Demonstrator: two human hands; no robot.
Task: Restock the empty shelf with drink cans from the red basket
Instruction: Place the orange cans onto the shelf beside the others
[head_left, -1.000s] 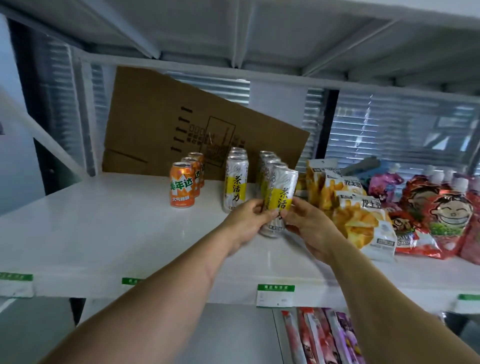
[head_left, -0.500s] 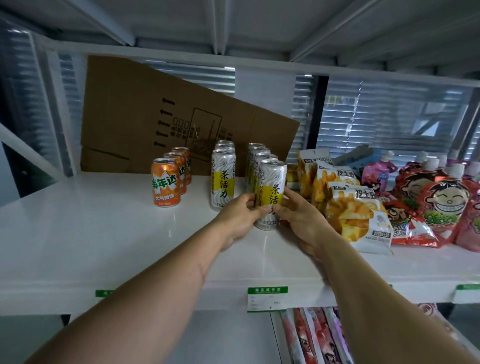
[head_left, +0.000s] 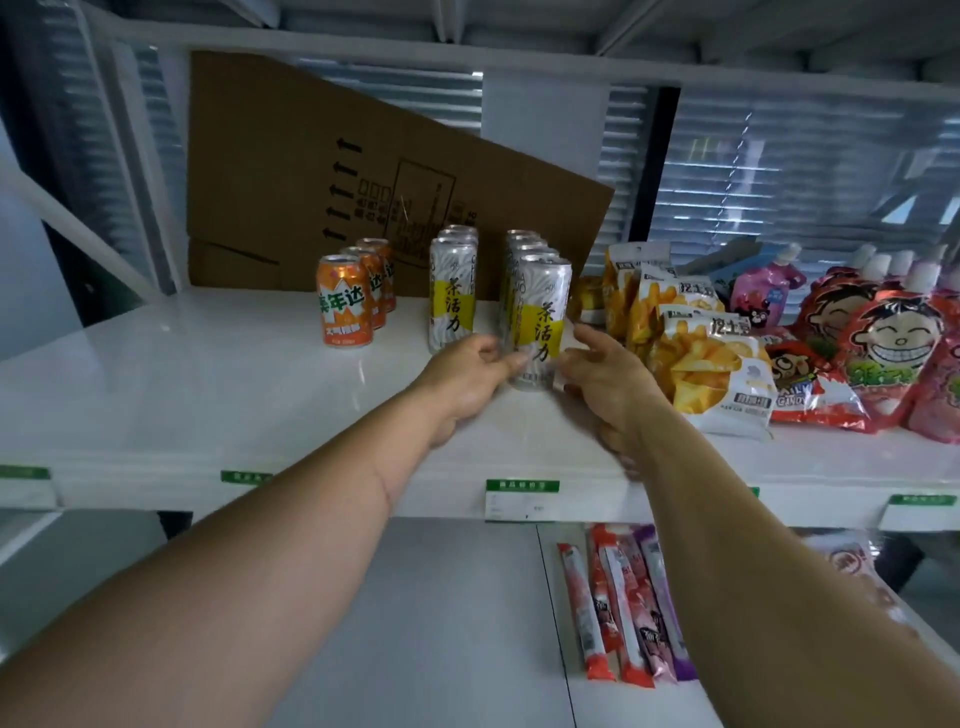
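The red basket is lying outside my view, and the cans behind the front can (head_left: 540, 317) are mostly hiding one another, so only their rims are showing. The small print low on the front can is blurring behind my fingers. That can is standing upright on the shelf (head_left: 182, 384), at the head of the right-hand silver row, with the bags of chips (head_left: 696, 353) just to its right and a second silver row (head_left: 452, 291) and the orange cans (head_left: 345, 304) to its left. The cardboard (head_left: 332, 171) is leaning behind them all.

My left hand (head_left: 467, 376) is curling loosely, fingertips touching the can's lower left side. My right hand (head_left: 605, 371) is spreading half open beside the can's lower right; whether it is touching I cannot tell. Neither hand is gripping the can.
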